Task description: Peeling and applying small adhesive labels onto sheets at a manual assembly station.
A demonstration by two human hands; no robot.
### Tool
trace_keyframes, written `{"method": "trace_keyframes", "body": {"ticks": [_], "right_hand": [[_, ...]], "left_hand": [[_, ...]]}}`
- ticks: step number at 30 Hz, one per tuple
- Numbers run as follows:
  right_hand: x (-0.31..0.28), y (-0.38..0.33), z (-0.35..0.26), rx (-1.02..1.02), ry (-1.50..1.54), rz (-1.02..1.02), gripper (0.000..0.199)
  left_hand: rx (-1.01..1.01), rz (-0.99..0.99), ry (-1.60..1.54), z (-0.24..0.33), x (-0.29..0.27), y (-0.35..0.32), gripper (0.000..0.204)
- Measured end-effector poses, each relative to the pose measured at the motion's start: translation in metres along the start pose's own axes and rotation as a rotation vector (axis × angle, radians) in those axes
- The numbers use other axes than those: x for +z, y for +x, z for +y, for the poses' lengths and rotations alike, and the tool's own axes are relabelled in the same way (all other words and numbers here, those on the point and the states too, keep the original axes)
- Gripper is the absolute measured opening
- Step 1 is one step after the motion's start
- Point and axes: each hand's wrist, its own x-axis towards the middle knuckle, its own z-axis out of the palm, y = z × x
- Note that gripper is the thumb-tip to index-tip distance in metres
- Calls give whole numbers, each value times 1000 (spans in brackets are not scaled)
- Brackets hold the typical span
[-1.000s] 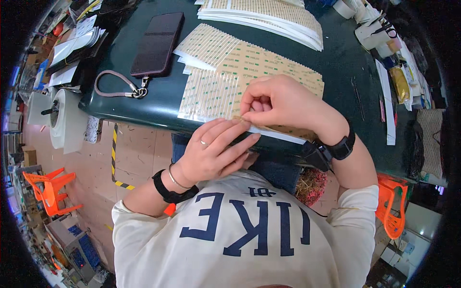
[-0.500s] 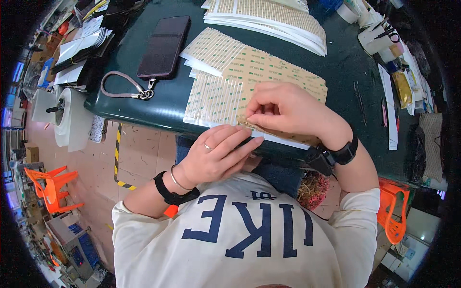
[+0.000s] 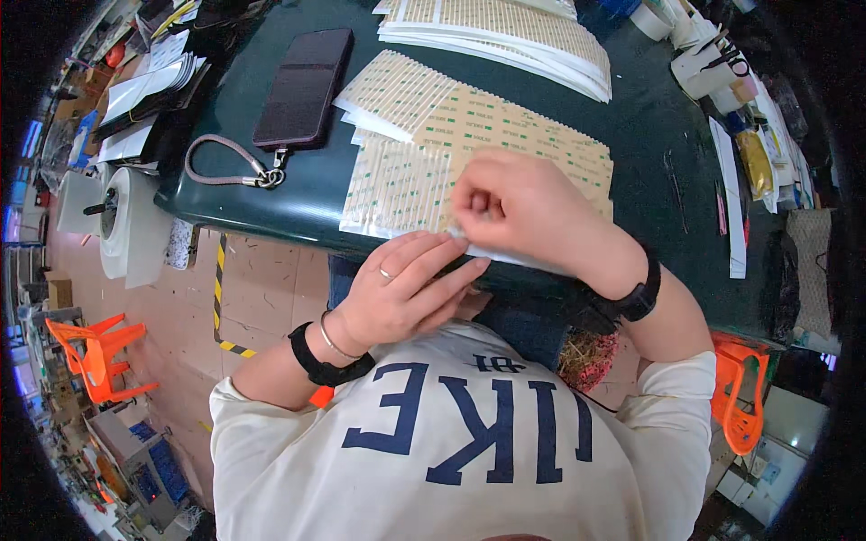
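Lying at the table's front edge is a sheet of adhesive strips [image 3: 532, 126] with tan, green-printed backing and a white border. My left hand [image 3: 408, 281], wearing a ring, reaches in from the lower left. Its fingers are stretched out and apart, with the tips on the sheet's front edge; the thumb is mostly hidden. Just to its right, my right hand [image 3: 528, 207] is over the front part of the sheet with its fingers curled into a pinch. Whatever is between those fingers is hidden. A smaller striped piece [image 3: 395, 95] overlaps the sheet's far left corner.
A dark phone [image 3: 304, 88] with a wrist strap [image 3: 216, 162] lies left of the sheets. Behind is a stack of similar sheets [image 3: 501, 41]. Tweezers [image 3: 675, 189], a long white strip [image 3: 729, 198] and a white cup with scissors [image 3: 705, 72] are on the right.
My right hand has shifted slightly and turned, its fingers curling in more. The tan strip seen under it along the front edge no longer shows. My left hand has barely moved.
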Motion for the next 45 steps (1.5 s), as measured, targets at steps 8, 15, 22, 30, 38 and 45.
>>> {"method": "trace_keyframes", "body": {"ticks": [8, 15, 22, 30, 38, 45], "right_hand": [[-9, 3, 1, 17, 95, 4, 14], [-3, -1, 3, -43, 67, -7, 14], [-18, 5, 10, 105, 88, 36, 12], [-29, -2, -2, 9, 112, -203, 11], [-21, -1, 2, 47, 1, -124, 10], [-24, 0, 6, 51, 134, -123, 11]], "left_hand": [[4, 10, 23, 2, -3, 2, 52], [33, 11, 18, 0, -1, 4, 42], [-23, -21, -2, 5, -5, 6, 43], [15, 15, -2, 4, -5, 6, 50], [9, -15, -29, 7, 3, 11, 50], [10, 25, 10, 8, 2, 10, 49]]}}
